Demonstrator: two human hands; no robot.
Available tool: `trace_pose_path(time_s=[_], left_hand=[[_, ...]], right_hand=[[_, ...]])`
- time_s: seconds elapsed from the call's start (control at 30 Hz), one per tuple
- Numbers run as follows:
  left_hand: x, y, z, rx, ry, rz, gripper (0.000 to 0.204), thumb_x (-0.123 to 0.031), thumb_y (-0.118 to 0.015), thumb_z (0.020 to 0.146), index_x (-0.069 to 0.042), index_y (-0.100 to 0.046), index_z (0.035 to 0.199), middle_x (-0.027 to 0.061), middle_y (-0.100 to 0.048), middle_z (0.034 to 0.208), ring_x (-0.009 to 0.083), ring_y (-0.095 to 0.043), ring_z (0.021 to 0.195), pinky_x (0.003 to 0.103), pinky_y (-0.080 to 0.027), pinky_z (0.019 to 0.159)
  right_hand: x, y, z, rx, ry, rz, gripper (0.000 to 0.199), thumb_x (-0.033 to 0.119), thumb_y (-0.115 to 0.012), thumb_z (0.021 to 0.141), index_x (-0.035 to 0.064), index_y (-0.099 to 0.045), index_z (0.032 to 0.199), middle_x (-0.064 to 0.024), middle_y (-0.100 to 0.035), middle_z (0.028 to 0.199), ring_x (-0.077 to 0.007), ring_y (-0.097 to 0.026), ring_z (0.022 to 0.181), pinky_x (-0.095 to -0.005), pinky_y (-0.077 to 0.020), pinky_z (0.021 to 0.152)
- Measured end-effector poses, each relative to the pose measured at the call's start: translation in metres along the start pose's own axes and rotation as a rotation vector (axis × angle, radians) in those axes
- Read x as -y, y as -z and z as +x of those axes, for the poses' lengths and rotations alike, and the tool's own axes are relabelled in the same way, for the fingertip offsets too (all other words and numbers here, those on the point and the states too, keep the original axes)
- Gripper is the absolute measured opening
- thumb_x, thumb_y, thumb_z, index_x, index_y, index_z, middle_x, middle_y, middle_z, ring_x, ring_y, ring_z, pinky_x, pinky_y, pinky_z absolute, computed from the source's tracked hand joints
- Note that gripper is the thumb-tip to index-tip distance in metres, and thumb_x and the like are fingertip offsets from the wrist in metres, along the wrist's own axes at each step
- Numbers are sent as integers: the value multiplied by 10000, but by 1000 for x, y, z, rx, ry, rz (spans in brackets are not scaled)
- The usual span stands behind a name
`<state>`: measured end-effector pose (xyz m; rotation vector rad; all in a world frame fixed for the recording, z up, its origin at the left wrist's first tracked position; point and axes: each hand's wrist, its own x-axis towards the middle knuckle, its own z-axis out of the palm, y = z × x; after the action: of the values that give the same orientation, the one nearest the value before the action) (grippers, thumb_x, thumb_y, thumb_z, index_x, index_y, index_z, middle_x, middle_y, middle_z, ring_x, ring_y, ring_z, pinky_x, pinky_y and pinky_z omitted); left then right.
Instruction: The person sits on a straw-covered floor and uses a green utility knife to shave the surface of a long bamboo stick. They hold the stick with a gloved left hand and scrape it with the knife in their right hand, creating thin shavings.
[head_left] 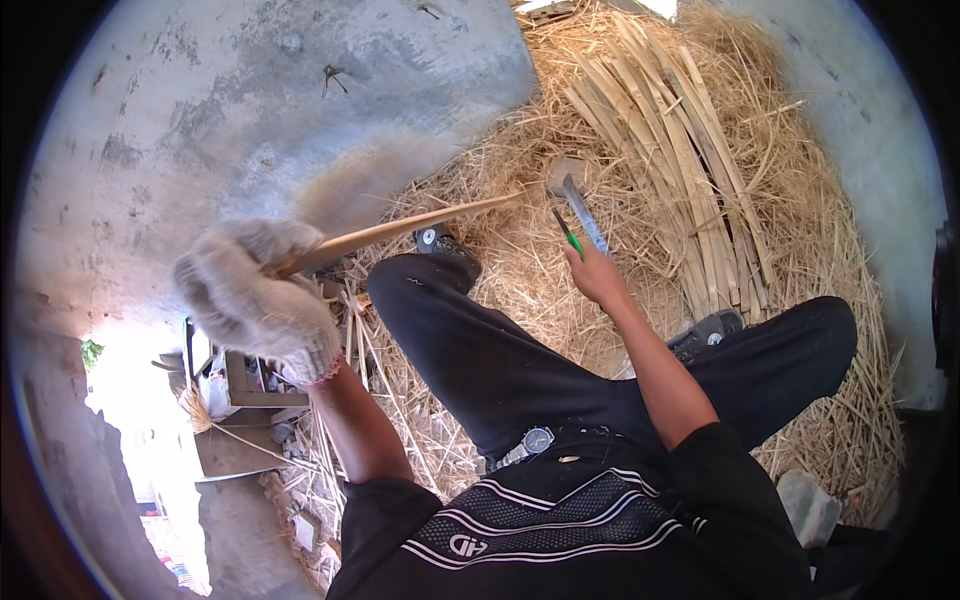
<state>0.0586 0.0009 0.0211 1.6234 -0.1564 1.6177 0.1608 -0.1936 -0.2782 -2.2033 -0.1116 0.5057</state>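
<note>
A thick pale work glove covers my left hand, which is raised at the left and blurred by motion. Its fingers are wrapped round one end of a long bamboo strip. The strip slants up to the right, its thin far end above the shavings. My bare right hand is closed round a small knife with a green handle, its dark narrow blade pointing up and left. Just beyond that hand stands a flat grey metal blade, its upper end by a pale block.
Split strips lie in a bundle on a deep heap of shavings at the right. My bent legs in dark trousers frame the work area. A worn wall rises at the left; a wooden stool-like frame stands below the glove.
</note>
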Motion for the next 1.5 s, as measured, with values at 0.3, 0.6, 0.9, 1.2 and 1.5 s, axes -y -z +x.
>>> trace_pose_path(time_s=[0.3, 0.6, 0.9, 1.2, 1.5], left_hand=[[-37, -20, -3, -179, 87, 216, 335, -252, -498, 913, -70, -453, 635, 15, -422, 516, 106, -400, 369, 253, -355, 312], [-34, -27, -27, -289, 185, 82, 252, -67, -547, 827, -103, -402, 624, 16, -387, 526, 106, -348, 408, 241, -296, 336], [-8, 0, -29, -8, -101, 202, 172, -23, -510, 842, -26, -449, 682, 5, -369, 527, 84, -343, 381, 233, -313, 326], [-3, -11, -21, -163, 18, 62, 206, -15, -497, 780, -79, -405, 607, -13, -341, 503, 87, -297, 376, 216, -254, 312], [-9, -16, -16, -293, 160, 82, 208, -83, -553, 824, -51, -498, 626, 17, -446, 497, 105, -432, 355, 245, -334, 303]], right_hand=[[171, 48, -147, -44, 689, 277, 289, 264, -498, 983, -6, -504, 882, -242, -588, 597, -424, -628, 581, -494, -513, 527], [175, 28, -155, -123, 744, 127, 236, 231, -533, 970, 18, -499, 873, -218, -567, 550, -404, -599, 496, -480, -462, 452], [164, 15, -138, -139, 586, 45, 227, 232, -538, 963, 23, -503, 881, -217, -568, 553, -412, -624, 542, -491, -501, 493], [162, 5, -123, -203, 594, -39, 224, 245, -536, 967, 34, -494, 903, -204, -572, 536, -396, -630, 524, -490, -515, 485], [137, -22, -69, -266, 498, -158, 258, 273, -504, 977, 24, -522, 910, -230, -627, 663, -416, -663, 649, -509, -548, 613]])
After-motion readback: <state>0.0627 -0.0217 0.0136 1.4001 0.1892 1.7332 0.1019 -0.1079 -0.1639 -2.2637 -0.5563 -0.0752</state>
